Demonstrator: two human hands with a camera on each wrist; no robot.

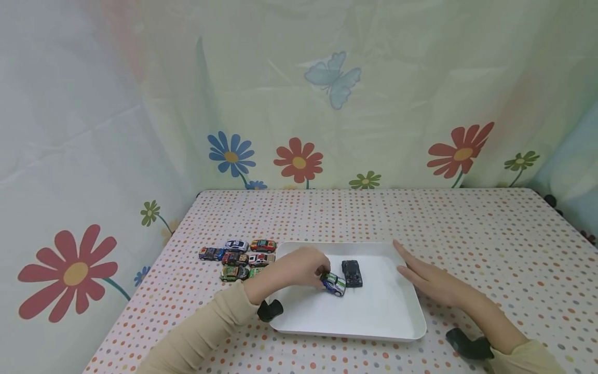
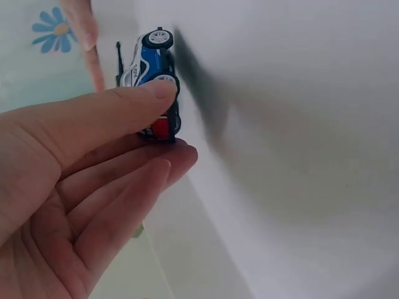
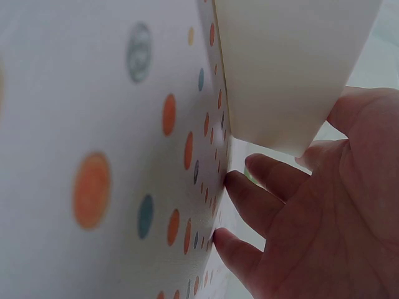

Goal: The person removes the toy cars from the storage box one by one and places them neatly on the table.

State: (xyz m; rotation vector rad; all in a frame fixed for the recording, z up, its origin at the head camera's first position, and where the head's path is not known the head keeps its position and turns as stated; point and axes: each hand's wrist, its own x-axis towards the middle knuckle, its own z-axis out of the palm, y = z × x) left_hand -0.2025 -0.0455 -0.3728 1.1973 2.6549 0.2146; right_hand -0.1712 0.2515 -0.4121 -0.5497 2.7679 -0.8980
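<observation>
Mostly unreadable print: the blue car [image 2: 151, 68] carries small figures on its side, too blurred in the left wrist view to make out.
Tray [image 1: 374, 317]: white, shallow, on the dotted cloth [image 1: 467, 223]; two cars inside, both in its left half.
Blue car: in the tray, at 9 o'clock of the black car [image 1: 352, 273], just beside it; wheels on the tray floor.
Left hand [image 1: 299, 267]: thumb and fingers pinch the blue car at its rear end.
Right hand [image 1: 427, 278]: fingers straight and together, lying against the tray's right rim, holding nothing; fingertips on the cloth in the right wrist view.
Cars outside [image 1: 239, 258]: seven or so in a cluster on the cloth at 9 o'clock of the tray, near its far left corner.
Backdrop [image 1: 299, 93]: pale sheet printed with flowers and a butterfly.
</observation>
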